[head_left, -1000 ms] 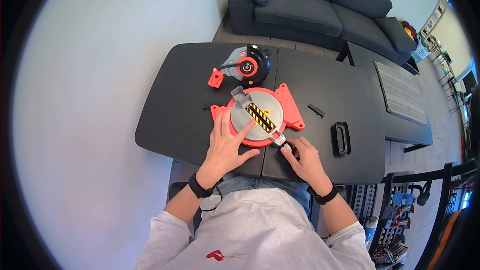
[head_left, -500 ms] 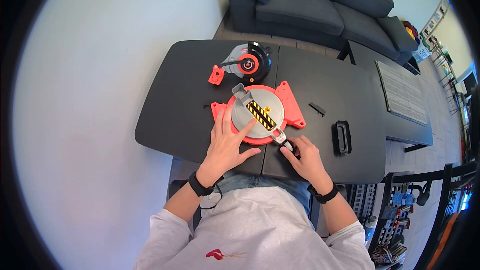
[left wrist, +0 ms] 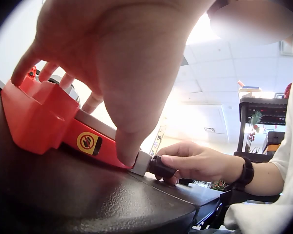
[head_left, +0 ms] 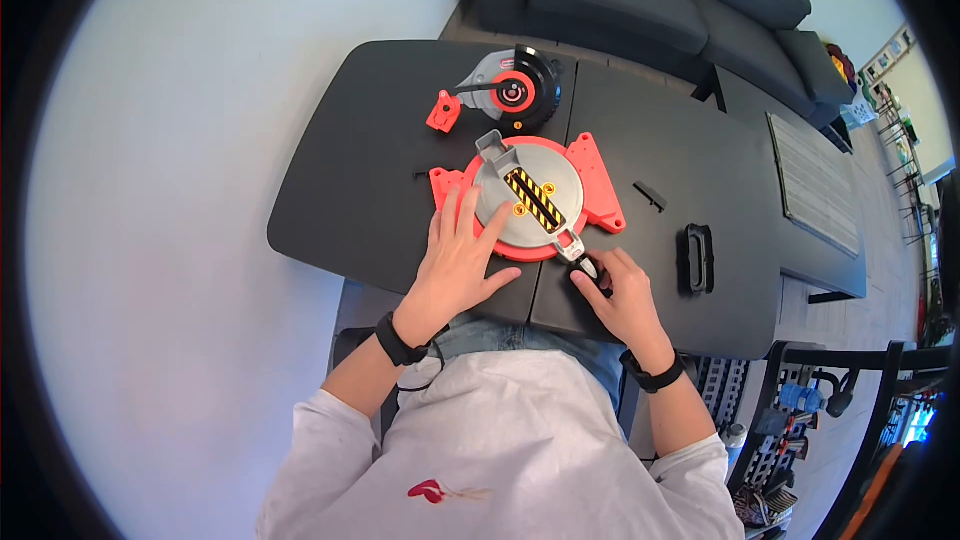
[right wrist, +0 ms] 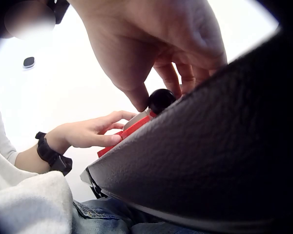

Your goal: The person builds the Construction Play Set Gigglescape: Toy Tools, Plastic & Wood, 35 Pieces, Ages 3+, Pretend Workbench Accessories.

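Observation:
A toy miter saw base lies on the table, with a red frame [head_left: 600,192] and a round grey turntable [head_left: 566,176]. Yellow-and-black stripes border the slot [head_left: 535,200] across the turntable. My left hand [head_left: 453,265] rests spread over the left front of the base, its fingers straight and its thumb along the front edge. Between the thumb and fingers of my right hand [head_left: 632,292] is the black knob [left wrist: 161,168] at the end of the turntable's front arm. Behind the base lies the saw head [head_left: 540,90], grey and black with a red hub.
Right of the base are a small black bar [head_left: 650,195] and a black oval frame [head_left: 698,260]. Another small black piece [head_left: 421,176] lies by the base's left side. A wall [head_left: 200,190] runs along the left; a grey sofa [head_left: 620,5] stands beyond the table [head_left: 350,160].
The head view has tilted, so the table and the things on it sit higher in the picture. Both hands keep their places on the base and its knob.

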Demonstrator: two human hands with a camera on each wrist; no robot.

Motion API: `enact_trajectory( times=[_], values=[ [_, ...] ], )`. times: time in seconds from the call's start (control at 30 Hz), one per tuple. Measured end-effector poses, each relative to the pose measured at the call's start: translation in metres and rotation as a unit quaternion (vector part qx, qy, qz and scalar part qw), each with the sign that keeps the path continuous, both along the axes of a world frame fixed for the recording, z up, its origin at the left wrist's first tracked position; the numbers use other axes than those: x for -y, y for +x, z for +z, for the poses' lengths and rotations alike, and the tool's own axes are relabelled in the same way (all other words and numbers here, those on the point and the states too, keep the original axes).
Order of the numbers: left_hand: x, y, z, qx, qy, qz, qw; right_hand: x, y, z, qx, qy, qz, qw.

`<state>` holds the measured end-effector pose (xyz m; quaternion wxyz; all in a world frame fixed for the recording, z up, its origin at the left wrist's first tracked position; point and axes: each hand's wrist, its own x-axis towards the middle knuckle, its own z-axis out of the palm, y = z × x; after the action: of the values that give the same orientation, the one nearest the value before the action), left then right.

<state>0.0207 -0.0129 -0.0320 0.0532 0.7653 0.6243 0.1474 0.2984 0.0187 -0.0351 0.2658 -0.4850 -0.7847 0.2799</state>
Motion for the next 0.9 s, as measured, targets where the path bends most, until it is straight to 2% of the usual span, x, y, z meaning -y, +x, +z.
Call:
enact_trajectory(
  times=[0.47,0.9],
  values=[
    [-0.006,-0.001,0.0,0.042,0.044,0.025,0.998,-0.001,0.0,-0.003,-0.037,-0.011,-0.007,0.999],
    [-0.007,-0.002,0.0,0.049,0.046,0.03,0.997,0.0,0.0,-0.008,-0.017,-0.013,-0.021,1.0]
  ],
)
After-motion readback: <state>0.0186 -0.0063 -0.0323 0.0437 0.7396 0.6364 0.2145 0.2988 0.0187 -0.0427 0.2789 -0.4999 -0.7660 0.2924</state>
